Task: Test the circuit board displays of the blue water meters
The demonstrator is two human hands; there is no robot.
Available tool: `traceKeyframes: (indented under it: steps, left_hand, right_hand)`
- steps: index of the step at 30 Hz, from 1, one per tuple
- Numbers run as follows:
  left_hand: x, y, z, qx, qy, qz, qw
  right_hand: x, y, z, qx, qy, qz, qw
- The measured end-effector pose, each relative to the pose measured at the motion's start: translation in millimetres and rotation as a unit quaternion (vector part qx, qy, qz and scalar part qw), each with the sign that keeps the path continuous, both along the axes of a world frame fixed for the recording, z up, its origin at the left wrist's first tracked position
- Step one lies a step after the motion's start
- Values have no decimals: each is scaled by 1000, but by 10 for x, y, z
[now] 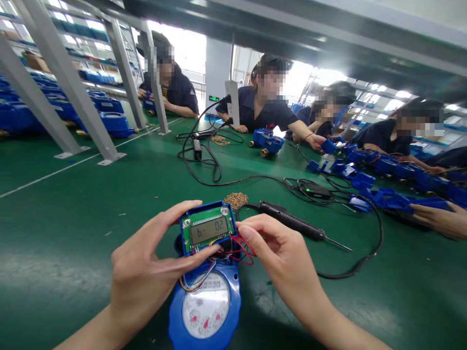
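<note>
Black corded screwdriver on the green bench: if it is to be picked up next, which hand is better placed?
Probably the right hand: it is close to the screwdriver, though occupied beside the display. The left hand grips the display's blue housing, farther away.

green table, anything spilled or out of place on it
Possibly: a pile of small brass-coloured pieces sits loose on the green table beyond the blue box, with no tray visible. A second pile lies farther back. They could be spilled or set there deliberately.
</note>
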State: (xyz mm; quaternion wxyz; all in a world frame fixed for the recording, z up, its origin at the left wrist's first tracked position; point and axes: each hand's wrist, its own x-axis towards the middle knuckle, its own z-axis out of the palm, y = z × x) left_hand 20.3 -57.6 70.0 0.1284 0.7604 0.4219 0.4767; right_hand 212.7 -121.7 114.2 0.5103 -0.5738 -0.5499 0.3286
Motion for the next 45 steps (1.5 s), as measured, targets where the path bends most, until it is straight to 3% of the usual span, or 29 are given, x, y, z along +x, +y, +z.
traceKeyframes:
  steps: [4,8,14,18,22,28,31,45]
  left_hand:
    - [-7,-36,-5,37,29,11,999]
    - [-11,-48,-19,50,49,16,997]
    - [-21,-56,-49,64,80,21,995]
    - [-22,-48,-47,55,60,31,996]
    - [-24,-36,-32,36,35,34,998]
    - [-60,-40,-33,19,19,25,999]
    - [-69,-46,-26,-1,4,29,1000]
    - [-70,8,-61,-34,6,38,999]
  right_hand:
    - [-16,26,-17,-56,118,-8,991]
    - [-57,38,-55,-85,145,-30,985]
    - [-84,20,-114,-64,136,-45,988]
    - [-50,27,-37,-61,100,-20,993]
    - [-14,18,59,-43,142,23,989]
    - [18,-40,93,-19,17,52,998]
    - [35,-37,95,-24,32,67,997]
    - [-102,45,-201,-23,226,21,974]
